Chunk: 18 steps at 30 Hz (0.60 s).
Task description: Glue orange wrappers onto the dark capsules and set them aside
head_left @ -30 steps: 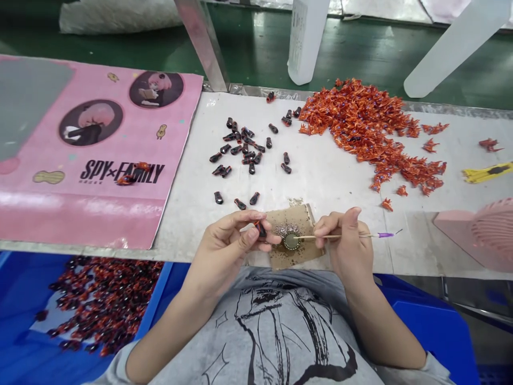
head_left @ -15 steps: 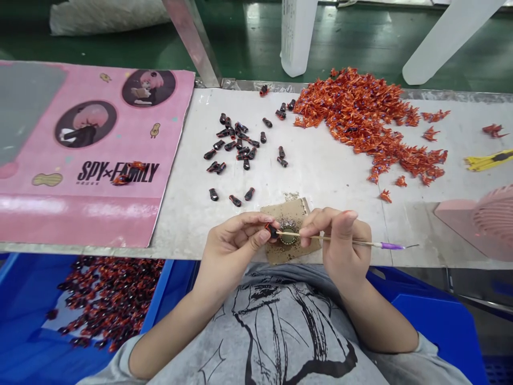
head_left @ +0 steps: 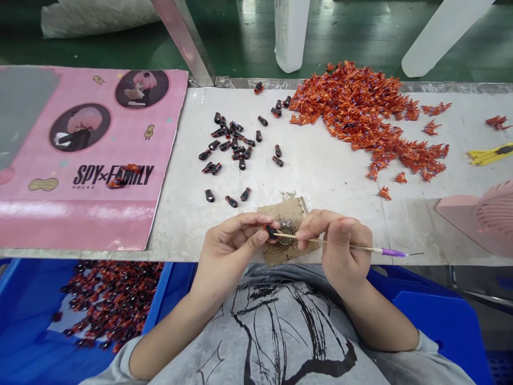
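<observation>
My left hand (head_left: 232, 247) pinches a small black part with orange edges (head_left: 271, 231) between thumb and fingers. A thin wooden stick (head_left: 316, 240) is gripped in my right hand (head_left: 340, 240), its tip meeting the black part. The stick's far end carries a purple sleeve (head_left: 395, 252) with a fine wire-like point. Beneath both hands lies a brown cardboard piece (head_left: 276, 209), speckled with glittery spots, with a small round cap or dish (head_left: 287, 236) on it. Several loose black parts (head_left: 231, 201) are scattered on the white tabletop, beyond my left hand.
A large heap of spiky orange parts (head_left: 352, 101) covers the back right. At left lies a pink printed board (head_left: 120, 214) with two dark pieces on it. Below it, a blue bin (head_left: 24, 321) holds many red-black pieces. A pink fan (head_left: 495, 214) stands at right, near yellow strips (head_left: 489, 155).
The camera view has shifted slightly, moving the table items a little left. Both hands keep their hold, and the stick tip stays at the black part.
</observation>
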{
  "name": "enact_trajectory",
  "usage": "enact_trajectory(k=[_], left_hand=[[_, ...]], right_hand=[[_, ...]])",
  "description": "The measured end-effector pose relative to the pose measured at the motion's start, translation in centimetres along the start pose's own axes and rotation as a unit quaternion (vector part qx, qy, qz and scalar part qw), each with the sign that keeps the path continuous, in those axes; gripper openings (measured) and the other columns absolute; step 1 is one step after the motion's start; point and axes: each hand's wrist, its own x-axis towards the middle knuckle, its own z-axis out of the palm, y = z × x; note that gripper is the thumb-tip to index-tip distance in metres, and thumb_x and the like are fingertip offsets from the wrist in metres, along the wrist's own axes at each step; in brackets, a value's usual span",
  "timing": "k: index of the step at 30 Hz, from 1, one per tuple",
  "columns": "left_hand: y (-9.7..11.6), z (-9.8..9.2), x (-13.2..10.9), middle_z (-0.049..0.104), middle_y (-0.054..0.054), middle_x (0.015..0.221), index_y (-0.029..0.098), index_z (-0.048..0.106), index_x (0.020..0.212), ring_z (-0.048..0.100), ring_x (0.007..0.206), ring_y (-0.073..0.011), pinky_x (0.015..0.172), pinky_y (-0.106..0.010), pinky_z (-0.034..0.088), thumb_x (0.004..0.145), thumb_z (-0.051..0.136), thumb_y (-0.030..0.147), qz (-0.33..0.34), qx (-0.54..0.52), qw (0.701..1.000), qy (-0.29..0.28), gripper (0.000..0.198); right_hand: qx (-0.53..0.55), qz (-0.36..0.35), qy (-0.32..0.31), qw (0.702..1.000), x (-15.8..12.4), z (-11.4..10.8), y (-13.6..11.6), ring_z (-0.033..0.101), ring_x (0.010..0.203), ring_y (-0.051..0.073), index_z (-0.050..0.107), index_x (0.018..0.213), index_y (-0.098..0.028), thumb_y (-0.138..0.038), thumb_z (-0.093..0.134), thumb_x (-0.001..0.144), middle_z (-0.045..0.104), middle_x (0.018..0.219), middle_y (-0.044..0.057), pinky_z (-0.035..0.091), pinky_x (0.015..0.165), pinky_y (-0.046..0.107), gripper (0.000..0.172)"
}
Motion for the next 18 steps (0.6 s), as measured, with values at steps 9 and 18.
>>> enact_trajectory(k=[9, 18], left_hand=[[-0.26, -0.10, -0.31, 0.083, -0.004, 0.084, 0.027, 0.084, 0.086, 0.079, 0.081, -0.0213, 0.076, -0.030, 0.066, 0.072, 0.092, 0.034, -0.003, 0.017, 1.000, 0.002, 0.018], [-0.15, -0.07, -0.42, 0.084, -0.004, 0.088, 0.026, 0.084, 0.085, 0.080, 0.085, -0.0227, 0.079, -0.032, 0.066, 0.073, 0.091, 0.031, 0.005, 0.044, 0.999, 0.005, 0.015]], right_hand=[[0.014, 0.009, 0.025, 1.000, 0.07, 0.25, 0.05, 0.061, 0.048, 0.014, 0.072, 0.063, -0.021, -0.061, 0.047, 0.100, 0.066, 0.053, 0.002, 0.050, 0.048, 0.028, 0.061], [0.006, 0.007, 0.024, 1.000, 0.23, 0.40, 0.10, 0.062, 0.048, 0.014, 0.073, 0.062, -0.021, -0.061, 0.047, 0.100, 0.067, 0.054, 0.003, 0.050, 0.047, 0.027, 0.060]])
